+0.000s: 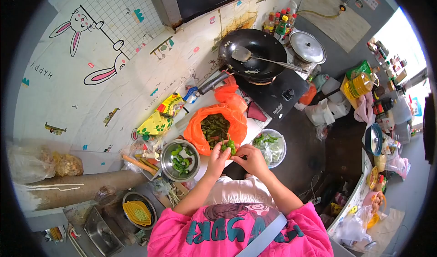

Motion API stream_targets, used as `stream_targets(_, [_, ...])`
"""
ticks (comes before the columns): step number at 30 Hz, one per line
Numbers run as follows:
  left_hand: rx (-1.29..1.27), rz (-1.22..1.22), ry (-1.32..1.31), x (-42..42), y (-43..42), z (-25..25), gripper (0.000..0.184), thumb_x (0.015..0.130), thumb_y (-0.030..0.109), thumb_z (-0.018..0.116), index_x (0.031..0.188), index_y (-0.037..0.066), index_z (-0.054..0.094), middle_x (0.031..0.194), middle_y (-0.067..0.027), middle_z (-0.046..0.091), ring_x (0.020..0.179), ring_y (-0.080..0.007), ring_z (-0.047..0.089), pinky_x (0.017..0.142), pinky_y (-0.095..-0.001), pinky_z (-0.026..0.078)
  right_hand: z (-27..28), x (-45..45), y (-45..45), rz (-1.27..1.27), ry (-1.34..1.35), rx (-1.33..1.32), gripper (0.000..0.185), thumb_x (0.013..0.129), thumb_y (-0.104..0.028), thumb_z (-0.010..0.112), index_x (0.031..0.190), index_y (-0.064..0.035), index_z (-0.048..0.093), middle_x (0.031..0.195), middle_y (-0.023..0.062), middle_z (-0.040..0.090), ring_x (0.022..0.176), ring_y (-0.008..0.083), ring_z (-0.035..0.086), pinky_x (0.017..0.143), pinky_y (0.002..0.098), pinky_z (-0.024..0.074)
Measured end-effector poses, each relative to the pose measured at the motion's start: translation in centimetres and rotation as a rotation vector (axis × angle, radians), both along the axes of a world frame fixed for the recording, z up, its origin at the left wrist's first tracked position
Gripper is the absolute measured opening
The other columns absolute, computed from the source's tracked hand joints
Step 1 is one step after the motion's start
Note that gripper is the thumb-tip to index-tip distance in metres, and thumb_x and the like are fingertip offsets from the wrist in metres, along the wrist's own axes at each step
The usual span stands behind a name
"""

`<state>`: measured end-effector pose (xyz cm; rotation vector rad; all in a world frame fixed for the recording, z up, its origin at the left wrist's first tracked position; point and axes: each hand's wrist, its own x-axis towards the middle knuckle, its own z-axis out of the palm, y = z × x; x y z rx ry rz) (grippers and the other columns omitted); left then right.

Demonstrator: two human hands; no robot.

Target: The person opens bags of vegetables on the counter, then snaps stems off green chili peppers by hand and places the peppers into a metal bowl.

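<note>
My left hand [219, 156] is closed on a green pepper [231, 146], held over the near edge of an orange plastic bag [193, 128]. With its fingers pinched, my right hand [251, 157] meets the pepper's lower end; its exact grip is partly hidden. Dark green peppers or leafy pieces [215, 127] fill the open bag. Left of my hands, a steel bowl [167, 174] contains several green pepper pieces [181, 163]. To the right stands a bin lined with a clear plastic bag [281, 156], with green scraps [264, 141] inside.
A black wok [230, 40] with a spatula [242, 53] in it sits on a black cooktop [284, 93]. Beside it are a lidded pot [307, 46] and sauce bottles [282, 25]. A yellow packet [157, 120] leans by the wall; a sink [102, 232] lies lower left.
</note>
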<state>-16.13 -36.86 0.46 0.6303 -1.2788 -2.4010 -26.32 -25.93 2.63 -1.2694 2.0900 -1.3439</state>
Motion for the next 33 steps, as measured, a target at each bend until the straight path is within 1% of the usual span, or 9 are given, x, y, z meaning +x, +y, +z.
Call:
stream_targets(3, [0.013, -0.034, -0.006, 0.0, 0.1, -0.5, 0.022, 0.089, 0.007, 0.044, 0.11, 0.0, 0.042, 0.096, -0.0101, 0.057, 0.089, -0.0152, 0.056, 0.081, -0.0278, 0.045, 1.7, -0.4, 0.6, -0.086, -0.162, 0.101, 0.014, 0.07, -0.013, 0.069, 0.073, -0.0001, 0.063, 0.068, 0.0105, 0.056, 0.06, 0.0196, 0.056, 0.056, 0.028, 0.0451])
stream_targets(4, [0.01, -0.072, -0.023, 0.0, 0.1, -0.6, 0.022, 0.089, 0.007, 0.044, 0.11, 0.0, 0.041, 0.095, -0.0102, 0.057, 0.088, -0.0151, 0.056, 0.08, -0.0276, 0.045, 1.4, -0.7, 0.9, -0.127, -0.157, 0.132, 0.016, 0.074, -0.013, 0.066, 0.081, 0.0007, 0.063, 0.071, 0.0093, 0.056, 0.063, 0.016, 0.056, 0.057, 0.0271, 0.0449])
stream_targets(8, [0.028, -0.263, -0.048, 0.0, 0.4, -1.3, 0.021, 0.089, 0.008, 0.044, 0.109, 0.001, 0.042, 0.092, -0.009, 0.056, 0.082, -0.0137, 0.056, 0.075, -0.026, 0.046, -0.7, -0.7, 1.7, -0.201, -0.72, -0.043, 0.018, 0.085, -0.011, 0.055, 0.097, 0.0021, 0.06, 0.081, 0.0041, 0.053, 0.066, 0.0095, 0.054, 0.058, 0.0243, 0.0437])
stream_targets(16, [0.004, -0.451, -0.172, -1.3, 1.4, -0.1, 0.019, 0.087, 0.015, 0.052, 0.101, 0.002, 0.051, 0.084, -0.0058, 0.057, 0.071, -0.0099, 0.054, 0.065, -0.0224, 0.046, -2.2, -0.7, 4.0, -0.129, -1.03, -0.174, 0.012, 0.084, -0.007, 0.055, 0.088, 0.0046, 0.059, 0.079, 0.0033, 0.053, 0.067, 0.0103, 0.053, 0.062, 0.0224, 0.044])
stream_targets(19, [0.154, -0.526, -0.202, -2.0, 1.9, -0.1, 0.021, 0.087, 0.017, 0.052, 0.102, 0.002, 0.051, 0.083, -0.0067, 0.058, 0.067, -0.0111, 0.056, 0.062, -0.0233, 0.048, -2.5, -0.6, 5.1, -0.185, -1.097, -0.204, 0.011, 0.084, -0.006, 0.056, 0.086, 0.0043, 0.059, 0.078, 0.0027, 0.053, 0.065, 0.0101, 0.053, 0.061, 0.0225, 0.044])
stream_targets(23, [0.349, -0.521, -0.248, -2.7, 3.3, -0.1, 0.021, 0.088, 0.019, 0.052, 0.101, 0.003, 0.051, 0.084, -0.0076, 0.058, 0.066, -0.013, 0.057, 0.061, -0.0243, 0.049, -2.3, -1.0, 6.2, -0.329, -0.703, -0.158, 0.009, 0.08, -0.006, 0.061, 0.076, 0.0016, 0.059, 0.076, 0.0031, 0.052, 0.062, 0.0096, 0.052, 0.059, 0.0223, 0.0438])
stream_targets(29, [0.503, -0.396, -0.297, -3.7, 5.5, -0.9, 0.016, 0.088, 0.017, 0.051, 0.096, 0.003, 0.049, 0.082, -0.0086, 0.059, 0.064, -0.0135, 0.057, 0.058, -0.0236, 0.049, 0.1, -1.6, 6.8, -0.392, -0.432, -0.099, 0.008, 0.079, -0.004, 0.061, 0.074, 0.0018, 0.059, 0.075, 0.0025, 0.053, 0.061, 0.0075, 0.05, 0.058, 0.0214, 0.0416])
stream_targets(32, [0.331, -0.456, -0.296, -4.2, 5.7, -1.2, 0.015, 0.089, 0.017, 0.05, 0.096, 0.005, 0.05, 0.084, -0.0079, 0.058, 0.065, -0.0118, 0.056, 0.059, -0.0226, 0.048, -3.9, -1.7, 7.6, -0.547, -0.704, -0.245, 0.008, 0.079, -0.006, 0.06, 0.081, 0.0016, 0.061, 0.072, 0.0024, 0.055, 0.064, 0.0072, 0.053, 0.056, 0.0203, 0.042])
stream_targets(33, [0.233, -0.485, -0.29, -4.4, 5.6, -1.2, 0.014, 0.089, 0.017, 0.049, 0.096, 0.004, 0.049, 0.084, -0.008, 0.059, 0.066, -0.0118, 0.056, 0.06, -0.0228, 0.048, -4.9, -2.3, 8.1, -0.629, -0.893, -0.224, 0.013, 0.082, -0.013, 0.058, 0.081, -0.0005, 0.062, 0.068, 0.001, 0.058, 0.062, 0.0057, 0.052, 0.056, 0.0196, 0.041])
